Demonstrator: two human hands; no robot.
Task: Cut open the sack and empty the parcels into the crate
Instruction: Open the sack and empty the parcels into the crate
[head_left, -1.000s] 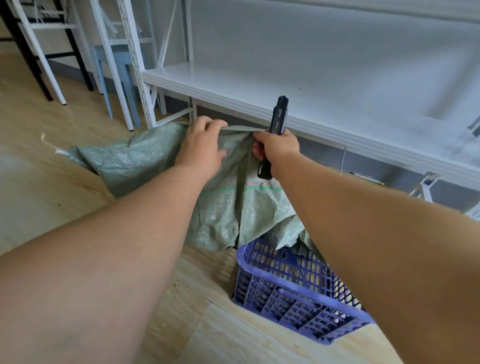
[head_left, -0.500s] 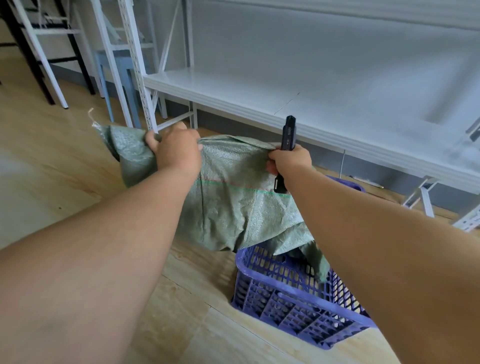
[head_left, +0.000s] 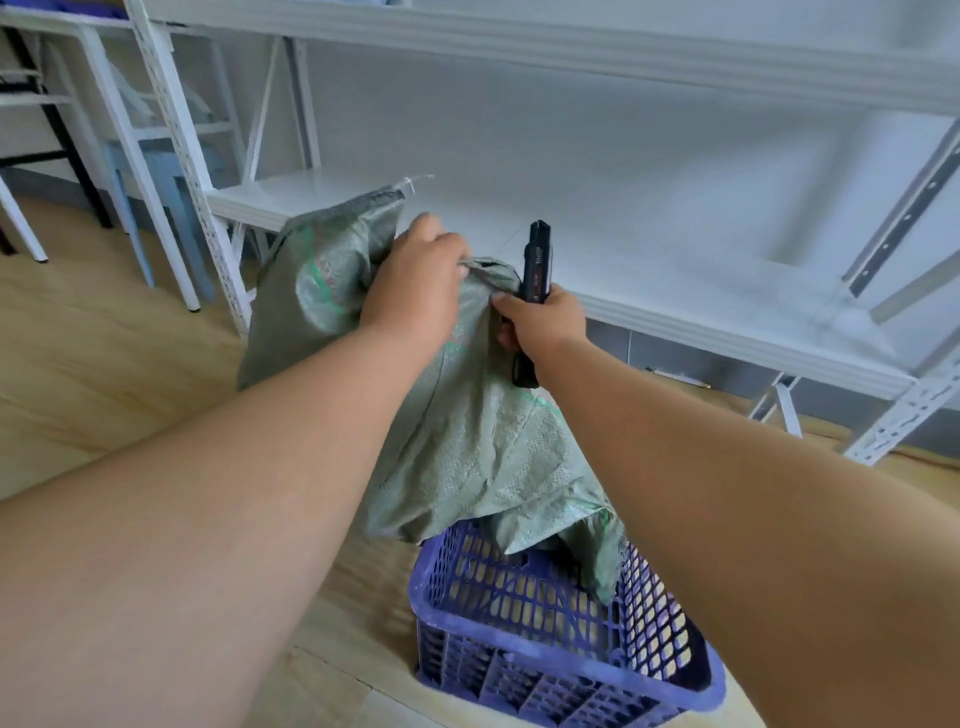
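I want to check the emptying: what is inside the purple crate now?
The green sack's lower end hangs into the purple crate. Where uncovered, only lattice shows; under the sack is hidden, no parcels visible.

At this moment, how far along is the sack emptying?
Done: green woven sack is upended, mouth hanging inside purple plastic lattice crate. In hand: left hand grips its raised end; right hand holds black utility knife. Left: no parcels visible in the crate.
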